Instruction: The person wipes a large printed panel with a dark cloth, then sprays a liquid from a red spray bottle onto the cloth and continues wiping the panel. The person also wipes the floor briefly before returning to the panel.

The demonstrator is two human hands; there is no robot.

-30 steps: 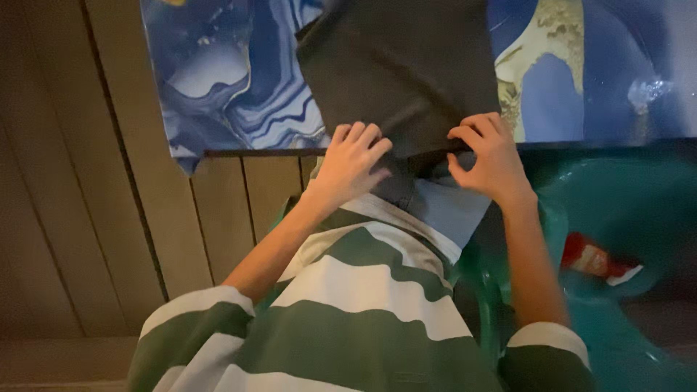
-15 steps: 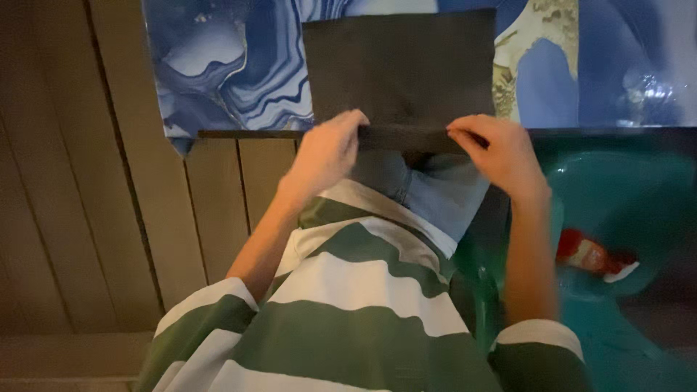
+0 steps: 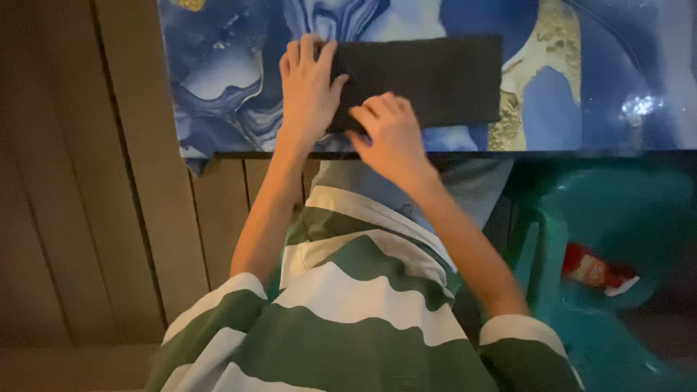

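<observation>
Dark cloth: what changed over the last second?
The dark cloth went from a tall piece hanging over the table edge to a low, wide band lying flat on the blue marbled table, apparently folded. The left hand moved from the cloth's near edge to press flat on its left end; the right hand now rests on its near edge. The green plastic stool stayed put.

The scene is dim and warm-toned, with soft grain throughout. A small patch of glare sits on the glossy blue counter (image 3: 639, 109) toward its right end. The floor boards (image 3: 72, 218) at left lie in deep shadow. Edges look slightly soft, and the right hand (image 3: 392, 134) shows mild motion blur.
</observation>
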